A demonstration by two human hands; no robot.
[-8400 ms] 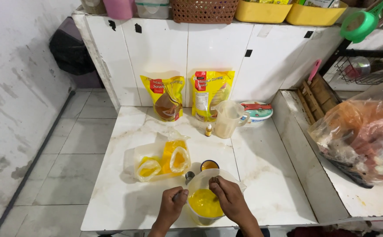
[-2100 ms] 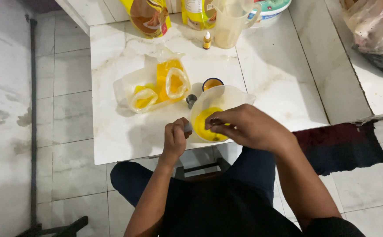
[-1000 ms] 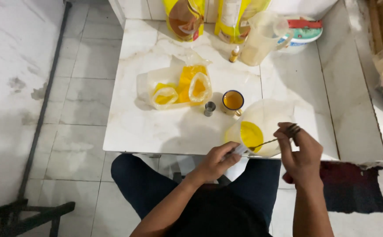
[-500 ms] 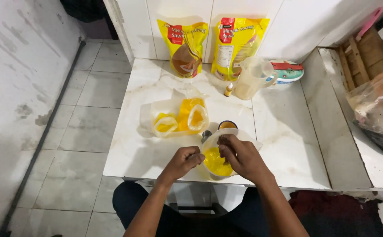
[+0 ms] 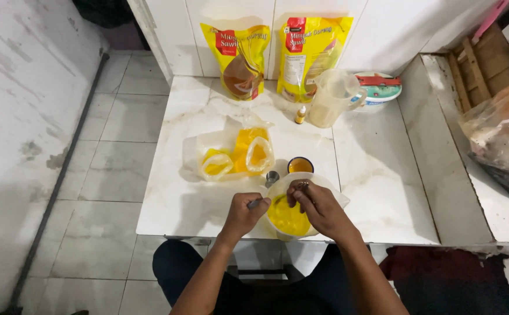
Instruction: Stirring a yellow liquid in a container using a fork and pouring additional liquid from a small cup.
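Bag (image 5: 289, 217) of yellow liquid at table's (image 5: 383, 192) 6 o'clock edge, mouth held between both hands. Left hand (image 5: 244, 213) at bag's 9 o'clock, fist closed on small metal piece; what it is, cannot tell. Right hand (image 5: 318, 207) at 1 o'clock, fingertips pinching bag rim. Cup (image 5: 300, 165) just beyond at 12. Filled bags (image 5: 237, 157) at 10, apart. Jug (image 5: 331, 96), two pouches (image 5: 272, 55) far at 12.

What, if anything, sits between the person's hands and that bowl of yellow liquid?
Nothing visible. The left hand is at the rim of the bowl, gripping a small utensil whose end pokes out, and the right hand reaches over the yellow liquid.
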